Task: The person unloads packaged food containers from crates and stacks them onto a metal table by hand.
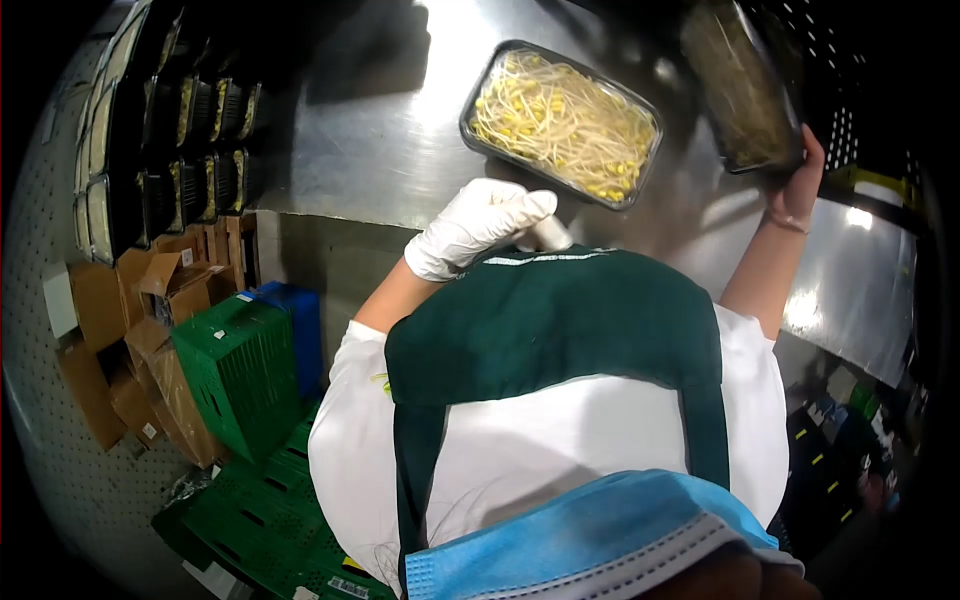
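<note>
A black plastic tray of bean sprouts [565,125], yellow-headed with pale stems, lies tilted on the steel worktop just beyond my left hand. My left hand [485,225], in a white glove, is closed with its fingers curled close to my green apron; what is inside them, if anything, is hidden. Off to the right, my right hand [800,185] looks bare and grips the near edge of a second dark tray [740,90]. That tray is blurred, stands at a steep angle, and its brownish contents cannot be made out clearly.
Stacked trays of sprouts [205,150] stand at the left end of the steel worktop [370,150]. Below them are cardboard boxes [150,330], a green crate [240,370] and a blue crate [300,325]. A perforated black crate [840,80] is at the far right.
</note>
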A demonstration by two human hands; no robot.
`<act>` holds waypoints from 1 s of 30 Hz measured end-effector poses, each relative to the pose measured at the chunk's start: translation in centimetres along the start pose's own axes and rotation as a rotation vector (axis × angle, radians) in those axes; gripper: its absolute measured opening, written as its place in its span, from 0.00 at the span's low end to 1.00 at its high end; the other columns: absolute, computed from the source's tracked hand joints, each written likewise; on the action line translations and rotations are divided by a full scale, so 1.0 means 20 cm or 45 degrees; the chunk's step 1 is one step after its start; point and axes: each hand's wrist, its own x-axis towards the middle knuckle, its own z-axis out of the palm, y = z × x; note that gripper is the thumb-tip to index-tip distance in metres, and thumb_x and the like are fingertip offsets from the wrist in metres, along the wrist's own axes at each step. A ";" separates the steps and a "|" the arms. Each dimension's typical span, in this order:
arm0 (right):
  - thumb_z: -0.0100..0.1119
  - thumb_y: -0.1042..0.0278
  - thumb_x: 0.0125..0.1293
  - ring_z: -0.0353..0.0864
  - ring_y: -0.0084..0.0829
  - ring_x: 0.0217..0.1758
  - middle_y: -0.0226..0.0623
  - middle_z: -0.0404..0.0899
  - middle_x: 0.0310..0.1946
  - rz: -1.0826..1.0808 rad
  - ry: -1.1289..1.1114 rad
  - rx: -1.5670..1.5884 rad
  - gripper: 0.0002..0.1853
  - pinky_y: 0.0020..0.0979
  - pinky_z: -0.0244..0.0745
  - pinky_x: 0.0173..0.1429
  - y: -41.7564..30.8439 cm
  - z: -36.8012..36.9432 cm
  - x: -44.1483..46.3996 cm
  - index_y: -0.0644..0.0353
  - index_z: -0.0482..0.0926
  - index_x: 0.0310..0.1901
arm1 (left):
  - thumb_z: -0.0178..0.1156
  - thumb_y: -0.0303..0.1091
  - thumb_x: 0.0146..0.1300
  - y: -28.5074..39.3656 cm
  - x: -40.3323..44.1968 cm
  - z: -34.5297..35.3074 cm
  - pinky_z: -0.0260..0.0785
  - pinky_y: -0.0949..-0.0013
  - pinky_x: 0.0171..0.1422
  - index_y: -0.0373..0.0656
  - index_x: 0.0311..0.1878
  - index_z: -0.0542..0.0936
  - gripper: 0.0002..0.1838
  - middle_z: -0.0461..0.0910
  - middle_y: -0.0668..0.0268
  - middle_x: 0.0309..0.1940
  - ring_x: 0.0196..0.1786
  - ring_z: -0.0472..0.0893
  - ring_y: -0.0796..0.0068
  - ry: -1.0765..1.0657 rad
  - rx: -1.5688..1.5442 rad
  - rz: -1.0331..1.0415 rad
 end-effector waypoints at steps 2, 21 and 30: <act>0.37 0.55 0.59 0.67 0.37 0.55 0.43 0.69 0.51 0.116 -0.668 0.618 0.24 0.40 0.64 0.56 0.07 0.14 -0.17 0.64 0.67 0.51 | 0.53 0.48 0.58 0.10 0.02 0.12 0.69 0.78 0.34 0.34 0.32 0.78 0.21 0.79 0.57 0.31 0.31 0.77 0.77 -0.192 -0.097 0.274; 0.49 0.66 0.58 0.65 0.21 0.15 0.33 0.71 0.18 -0.187 -0.267 0.454 0.09 0.20 0.60 0.19 -0.04 -0.44 0.61 0.64 0.70 0.27 | 0.54 0.41 0.59 0.05 0.01 0.18 0.68 0.81 0.26 0.34 0.40 0.73 0.17 0.79 0.59 0.28 0.27 0.78 0.77 -0.008 -0.145 0.284; 0.49 0.74 0.56 0.60 0.13 0.08 0.30 0.74 0.21 0.095 -0.234 -0.255 0.07 0.12 0.54 0.11 0.01 0.45 -0.52 0.65 0.72 0.35 | 0.49 0.31 0.60 -0.27 0.32 -0.07 0.71 0.73 0.29 0.36 0.40 0.71 0.09 0.76 0.54 0.28 0.26 0.78 0.67 0.171 -0.815 0.093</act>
